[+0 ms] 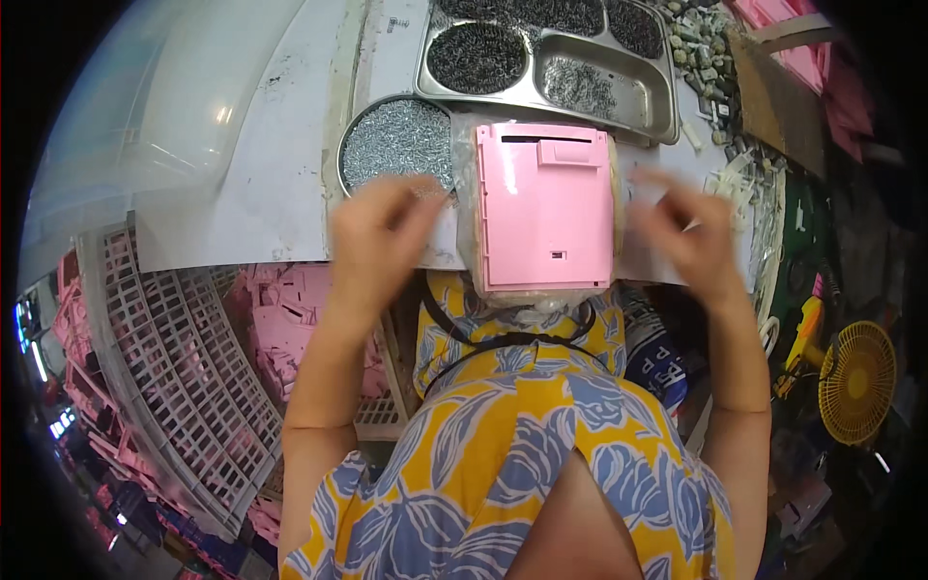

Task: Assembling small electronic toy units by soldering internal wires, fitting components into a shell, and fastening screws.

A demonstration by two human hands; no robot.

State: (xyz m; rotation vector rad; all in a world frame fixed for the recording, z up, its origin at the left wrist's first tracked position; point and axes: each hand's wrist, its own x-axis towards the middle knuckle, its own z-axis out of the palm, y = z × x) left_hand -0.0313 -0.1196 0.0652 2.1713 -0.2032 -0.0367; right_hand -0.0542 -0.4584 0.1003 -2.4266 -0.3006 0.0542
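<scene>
A pink plastic housing panel (543,217) with a slot near its far end lies face up on a pad wrapped in clear film (468,208), straight in front of me. To its left, my left hand (382,237) hovers at the near rim of a round metal bowl of small silver screws (396,140). Its thumb and fingertips come together in a pinch; whatever lies between them is too small and blurred to name. On the panel's other side my right hand (691,237) is raised, apart from the panel. Motion smears its bent fingers, so their grip is unclear.
Beyond the panel stands a metal compartment tray (599,116) with dark screws. Small metal and white parts (710,77) are heaped at the far right. A grey plastic crate (184,348) and pink parts (290,324) sit below left; a yellow fan (857,382) is at right.
</scene>
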